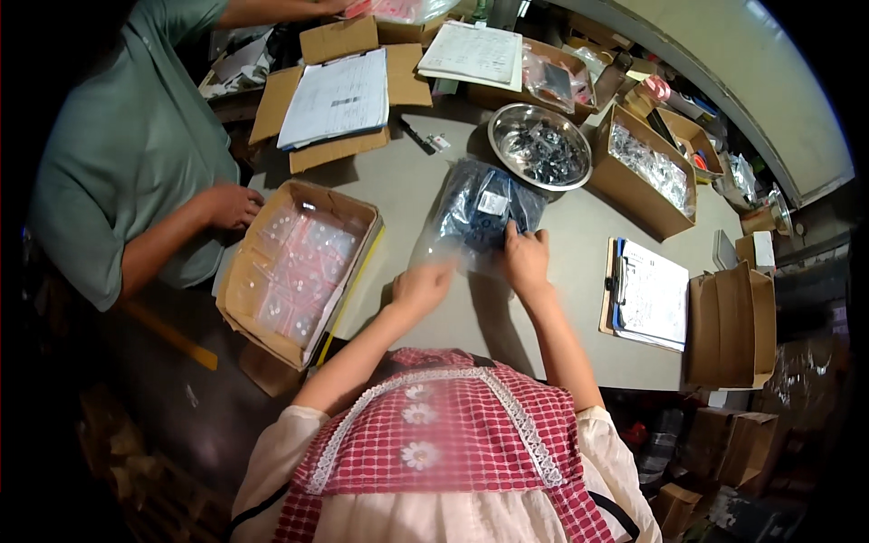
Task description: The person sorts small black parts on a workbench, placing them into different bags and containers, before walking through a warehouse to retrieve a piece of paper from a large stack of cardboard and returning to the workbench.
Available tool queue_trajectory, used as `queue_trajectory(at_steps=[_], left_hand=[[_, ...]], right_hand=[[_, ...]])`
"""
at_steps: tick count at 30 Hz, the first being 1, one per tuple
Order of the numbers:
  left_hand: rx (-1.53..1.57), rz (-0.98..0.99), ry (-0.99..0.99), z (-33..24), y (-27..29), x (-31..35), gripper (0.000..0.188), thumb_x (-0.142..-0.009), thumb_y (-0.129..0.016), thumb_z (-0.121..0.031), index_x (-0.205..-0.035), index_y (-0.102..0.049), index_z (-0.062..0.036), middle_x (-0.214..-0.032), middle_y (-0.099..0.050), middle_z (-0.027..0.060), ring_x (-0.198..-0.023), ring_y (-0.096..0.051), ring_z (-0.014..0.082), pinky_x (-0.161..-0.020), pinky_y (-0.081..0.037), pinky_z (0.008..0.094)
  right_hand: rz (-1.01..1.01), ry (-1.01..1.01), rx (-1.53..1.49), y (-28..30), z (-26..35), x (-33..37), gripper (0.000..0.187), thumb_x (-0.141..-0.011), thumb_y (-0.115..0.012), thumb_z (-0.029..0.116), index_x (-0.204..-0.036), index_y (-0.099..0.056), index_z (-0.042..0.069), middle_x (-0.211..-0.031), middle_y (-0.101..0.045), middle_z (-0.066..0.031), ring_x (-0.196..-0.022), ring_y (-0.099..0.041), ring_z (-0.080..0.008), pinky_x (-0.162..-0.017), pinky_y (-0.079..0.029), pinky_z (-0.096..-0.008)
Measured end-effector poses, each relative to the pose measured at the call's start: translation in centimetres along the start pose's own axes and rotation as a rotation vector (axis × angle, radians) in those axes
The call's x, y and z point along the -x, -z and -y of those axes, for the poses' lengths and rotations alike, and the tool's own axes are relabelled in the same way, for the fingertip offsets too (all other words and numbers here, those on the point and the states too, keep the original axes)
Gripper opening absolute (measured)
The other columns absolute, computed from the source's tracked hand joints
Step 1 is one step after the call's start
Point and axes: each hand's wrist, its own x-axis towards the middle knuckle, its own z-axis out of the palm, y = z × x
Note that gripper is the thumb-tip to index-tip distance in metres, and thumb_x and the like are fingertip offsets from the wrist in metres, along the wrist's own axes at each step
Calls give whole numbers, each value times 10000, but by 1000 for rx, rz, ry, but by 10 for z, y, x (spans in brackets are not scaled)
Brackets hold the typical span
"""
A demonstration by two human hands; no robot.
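Observation:
A clear plastic bag (471, 204) with dark pieces inside and a small white label lies on the table in front of me. At its near left edge my left hand (423, 285) is closed on the clear film, its fingertips blurred. My right hand (528, 258) is at the near right side, fingers curled and one finger pressed against the bag; it appears to grip the film. Just behind the bag stands a round metal bowl (507, 161) holding many small dark and shiny parts.
On the left is a cardboard box (237, 317) of small clear bags with pink edges; a co-worker's hand (233, 206) rests beside it. Clipboards with paper (654, 294) lie at right and on a far open carton (273, 100). A long box (644, 204) of small clear packets stands right.

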Motion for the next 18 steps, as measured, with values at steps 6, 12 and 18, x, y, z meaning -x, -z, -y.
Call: queue_trajectory(at_steps=[6,12,18], left_hand=[[100,-29,-9,9,4,8,240,-918,-616,-288,-1109,-740,-210,-744,-687,100,-672,-668,283,-620,-517,379],[343,-69,-45,6,9,16,218,-928,-639,-210,-1107,-724,-119,-692,-666,66,-557,-584,138,-549,-467,301],[467,-218,-331,-67,53,1,299,-908,-655,-105,-1207,-667,-96,-753,-671,83,-549,-563,127,-532,-457,277]], right_hand=[[23,-143,-321,7,-3,-4,157,-741,-658,108,-890,-617,81,-682,-642,-97,-702,-618,-268,-748,-400,-401],[-11,-573,-932,4,-14,14,82,-839,-711,141,-877,-718,69,-822,-687,-78,-796,-615,-189,-756,-448,-328],[-98,-556,-1645,52,8,1,156,-948,-621,64,-1066,-685,-14,-1000,-684,-63,-922,-611,-129,-805,-478,-259]])
